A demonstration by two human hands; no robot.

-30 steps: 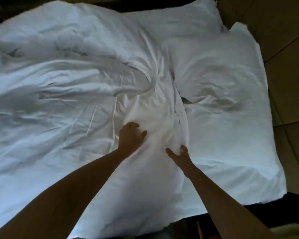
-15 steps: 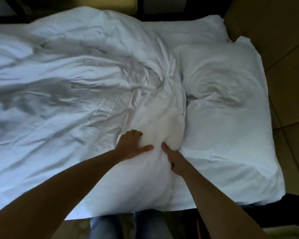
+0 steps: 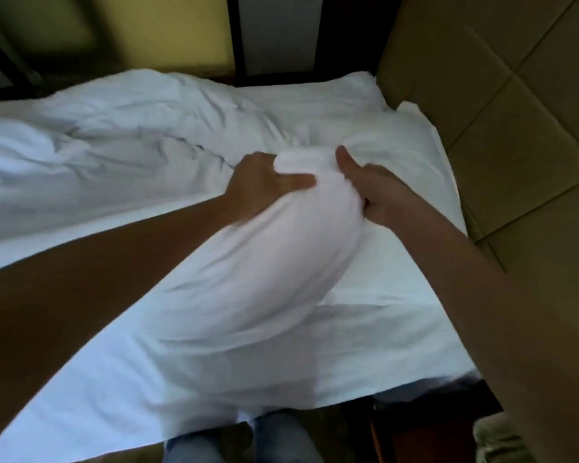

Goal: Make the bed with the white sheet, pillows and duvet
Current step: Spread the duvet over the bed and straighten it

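Observation:
A white pillow point(image 3: 254, 282) is lifted off the bed, its far end pinched between both hands. My left hand point(image 3: 261, 187) grips that end from the left with the thumb across the fabric. My right hand point(image 3: 371, 192) grips it from the right, thumb up. The crumpled white duvet point(image 3: 107, 145) lies across the left and far part of the bed. Another white pillow point(image 3: 398, 152) rests flat by the headboard, partly hidden behind my hands. The white sheet point(image 3: 398, 349) shows at the near right edge of the bed.
A tan padded headboard point(image 3: 502, 128) runs along the right side. A yellow wall and a dark vertical frame point(image 3: 238, 31) stand beyond the bed. My jeans-clad legs point(image 3: 271, 439) touch the near bed edge. A dark floor and a pale object point(image 3: 498, 439) sit at bottom right.
Both hands went from resting on the pillow to gripping its far end and raising it off the bed. The camera tilted up, showing more wall.

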